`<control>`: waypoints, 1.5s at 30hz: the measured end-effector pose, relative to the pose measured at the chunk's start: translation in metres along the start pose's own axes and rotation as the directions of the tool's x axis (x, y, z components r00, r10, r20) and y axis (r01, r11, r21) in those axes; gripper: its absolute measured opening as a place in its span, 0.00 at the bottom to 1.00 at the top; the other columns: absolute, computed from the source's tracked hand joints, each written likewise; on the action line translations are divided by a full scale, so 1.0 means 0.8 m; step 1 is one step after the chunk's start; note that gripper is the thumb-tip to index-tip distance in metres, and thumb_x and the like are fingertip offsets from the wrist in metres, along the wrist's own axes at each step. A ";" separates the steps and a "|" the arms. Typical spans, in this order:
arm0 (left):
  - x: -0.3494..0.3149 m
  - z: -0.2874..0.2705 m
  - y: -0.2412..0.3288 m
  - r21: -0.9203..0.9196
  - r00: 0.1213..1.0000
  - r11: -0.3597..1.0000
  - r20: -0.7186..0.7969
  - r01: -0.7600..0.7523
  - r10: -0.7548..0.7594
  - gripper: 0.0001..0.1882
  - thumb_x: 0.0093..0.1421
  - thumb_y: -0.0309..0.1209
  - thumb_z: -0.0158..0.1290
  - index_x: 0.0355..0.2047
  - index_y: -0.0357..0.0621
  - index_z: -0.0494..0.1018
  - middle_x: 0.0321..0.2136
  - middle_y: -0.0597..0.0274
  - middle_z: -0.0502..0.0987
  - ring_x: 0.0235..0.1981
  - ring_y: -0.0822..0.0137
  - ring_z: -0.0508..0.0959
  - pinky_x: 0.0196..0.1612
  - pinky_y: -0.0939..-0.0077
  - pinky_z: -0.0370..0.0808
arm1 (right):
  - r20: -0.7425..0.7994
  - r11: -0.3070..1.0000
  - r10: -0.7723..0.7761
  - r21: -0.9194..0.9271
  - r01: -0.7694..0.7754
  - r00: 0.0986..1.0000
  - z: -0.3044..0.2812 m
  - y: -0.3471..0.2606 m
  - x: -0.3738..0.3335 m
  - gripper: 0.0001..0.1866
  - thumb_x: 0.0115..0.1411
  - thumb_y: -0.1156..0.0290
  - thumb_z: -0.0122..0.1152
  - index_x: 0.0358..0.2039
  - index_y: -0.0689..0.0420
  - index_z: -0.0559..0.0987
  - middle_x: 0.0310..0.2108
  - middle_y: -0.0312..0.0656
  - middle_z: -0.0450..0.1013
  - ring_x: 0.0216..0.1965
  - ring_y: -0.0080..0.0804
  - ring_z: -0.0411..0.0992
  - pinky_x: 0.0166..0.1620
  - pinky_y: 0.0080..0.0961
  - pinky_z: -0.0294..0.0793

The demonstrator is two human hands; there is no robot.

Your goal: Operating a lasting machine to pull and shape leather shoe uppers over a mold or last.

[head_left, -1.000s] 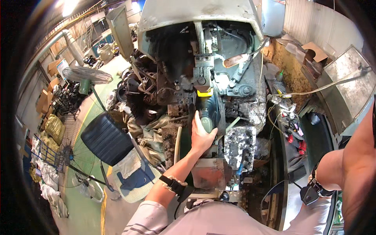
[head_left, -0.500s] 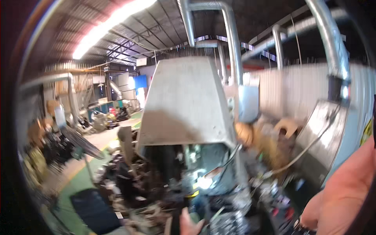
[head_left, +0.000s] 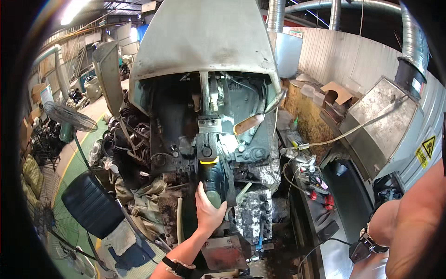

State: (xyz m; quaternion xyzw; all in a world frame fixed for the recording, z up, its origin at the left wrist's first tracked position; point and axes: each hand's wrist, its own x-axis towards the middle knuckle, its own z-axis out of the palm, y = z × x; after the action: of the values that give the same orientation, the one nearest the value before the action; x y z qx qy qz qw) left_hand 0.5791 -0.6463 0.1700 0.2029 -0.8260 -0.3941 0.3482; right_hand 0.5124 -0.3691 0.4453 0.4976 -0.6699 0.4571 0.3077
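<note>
My left hand (head_left: pixel 210 215) is wrapped round the rear of a black shoe upper on a green last (head_left: pixel 214 183), fingers on its left side and thumb on its right. The front end of the upper sits under the metal head of a machine (head_left: pixel 208 146), below a yellow strip. A dark band circles my left wrist. At the right edge my right arm (head_left: pixel 416 228) comes in bent, with a strapped black device (head_left: pixel 362 249) and cable at the wrist. The fingers of my right hand cannot be made out.
A lamp (head_left: pixel 249 124) lights the machine under its pale hood (head_left: pixel 204 42). Tools with red handles (head_left: pixel 323 200) lie on the right bench beside a dark belt (head_left: pixel 346 183). A black chair (head_left: pixel 92 204) and a fan (head_left: pixel 69 116) stand on the left, near piled dark pieces.
My view has tilted down toward the machine and sharpened. My left hand and the upper now show higher in the picture. The right arm stays at the right edge.
</note>
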 end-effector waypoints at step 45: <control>-0.071 0.013 0.182 -0.757 0.778 0.187 0.624 0.626 -0.077 0.16 0.51 0.19 0.64 0.41 0.36 0.75 0.34 0.57 0.81 0.33 0.63 0.82 0.39 0.66 0.82 | 0.188 0.886 0.460 -0.039 -0.462 0.868 0.057 -0.083 -0.429 0.67 0.39 0.62 0.86 0.71 0.66 0.49 0.67 0.55 0.54 0.65 0.49 0.58 0.68 0.40 0.55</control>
State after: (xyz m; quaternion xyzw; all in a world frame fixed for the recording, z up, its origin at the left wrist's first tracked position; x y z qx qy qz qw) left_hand 0.6011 -0.5179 0.2567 0.0493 -0.4061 -0.9081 0.0894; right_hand 0.6859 -0.2847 0.1500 0.3663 -0.7940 0.4696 0.1219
